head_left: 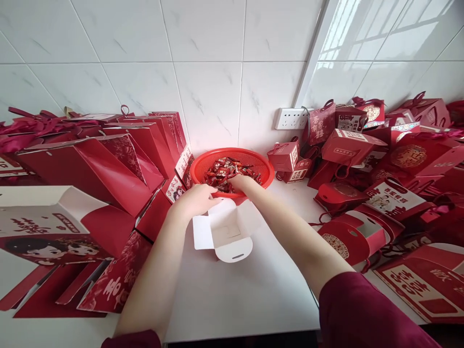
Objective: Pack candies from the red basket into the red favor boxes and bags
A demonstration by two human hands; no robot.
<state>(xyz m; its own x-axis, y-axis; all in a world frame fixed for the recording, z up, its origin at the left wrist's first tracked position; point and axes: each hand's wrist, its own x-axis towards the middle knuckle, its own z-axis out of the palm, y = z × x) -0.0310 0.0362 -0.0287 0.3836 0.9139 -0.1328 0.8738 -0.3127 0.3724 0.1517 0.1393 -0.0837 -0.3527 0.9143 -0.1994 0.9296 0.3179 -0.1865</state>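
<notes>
Her right hand [242, 182] digs into the candies [226, 174] in the red basket [203, 166], its grip hidden; the left hand [194, 200] holds the open box [223, 231].

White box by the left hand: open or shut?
Open: the box has its flaps spread, white inside showing, under the left hand.

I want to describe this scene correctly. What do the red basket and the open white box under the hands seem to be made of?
The red basket looks like moulded plastic: a glossy rim and a fine perforated wall. The open box looks like thin card, matt white inside, with crisp folds and a cut slot in one flap. The right hand reaches into the basket; the left hand rests at the box.
</notes>
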